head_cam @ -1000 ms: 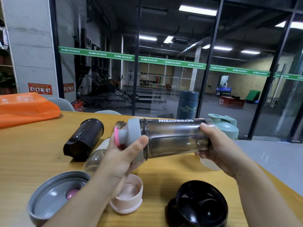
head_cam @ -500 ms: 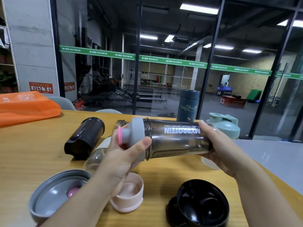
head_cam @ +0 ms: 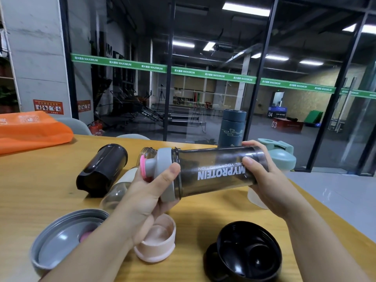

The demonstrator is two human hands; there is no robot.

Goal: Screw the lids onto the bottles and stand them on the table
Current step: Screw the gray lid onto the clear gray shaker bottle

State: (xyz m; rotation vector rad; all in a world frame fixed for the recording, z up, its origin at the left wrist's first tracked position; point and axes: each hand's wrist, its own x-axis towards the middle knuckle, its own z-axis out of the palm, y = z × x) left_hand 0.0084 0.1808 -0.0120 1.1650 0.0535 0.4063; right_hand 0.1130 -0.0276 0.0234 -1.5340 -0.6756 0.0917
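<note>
You're gripping the smoky bottle (head_cam: 215, 171) sideways btwn both hands, right hand (head_cam: 262, 176) clamped on its base, left hand (head_cam: 150, 192) closed round the grey lid (head_cam: 164, 176); it's risking cross-threading if tilted.

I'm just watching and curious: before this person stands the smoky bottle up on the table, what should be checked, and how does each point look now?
1. Grey lid with pink cap sits on the smoky transparent MYPROTEIN bottle: ok.
2. Lid fully tightened: cannot tell.
3. Left hand grips the lid, right hand grips the base: ok.
4. Bottle upright: not ok, it is held sideways above the table.
5. Bare spot on the wooden table for it: ok.
</note>
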